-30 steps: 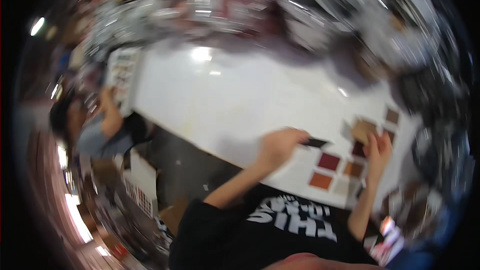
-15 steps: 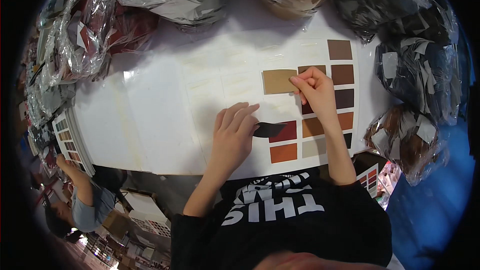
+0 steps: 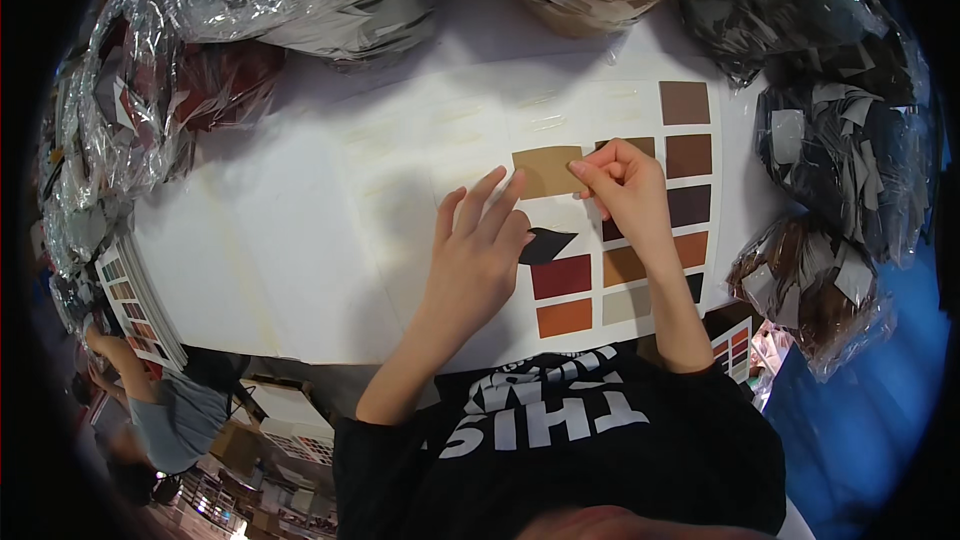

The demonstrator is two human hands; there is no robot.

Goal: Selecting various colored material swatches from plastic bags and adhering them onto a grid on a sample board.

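Observation:
A tan color swatch (image 3: 545, 172) lies low against a white sample sheet (image 3: 455, 135). My right hand (image 3: 630, 188) pinches its right edge between thumb and fingers. Beside its left edge are the extended fingertips of my left hand (image 3: 472, 250); whether they touch it I cannot tell. That hand also keeps a dark, curved swatch (image 3: 547, 244) tucked at the thumb, above a dark red swatch (image 3: 562, 278). An orange swatch (image 3: 565, 317) sits nearer me. Brown swatches (image 3: 688, 155) line the sheet's right side, partly hidden by my right forearm. Pale glue streaks mark the sheet's bare spaces.
Clear plastic bags of swatches ring the table: reddish (image 3: 215, 85), grey (image 3: 350, 25), tan (image 3: 590, 5), black (image 3: 840, 155) and brown (image 3: 815, 290). A stack of sample cards (image 3: 140, 305) stands at the left edge, near another person's arm (image 3: 120, 355).
My left hand has moved up and a little right, its fingers now at the tan swatch's left edge. The tan swatch has shifted slightly left and down with my right hand.

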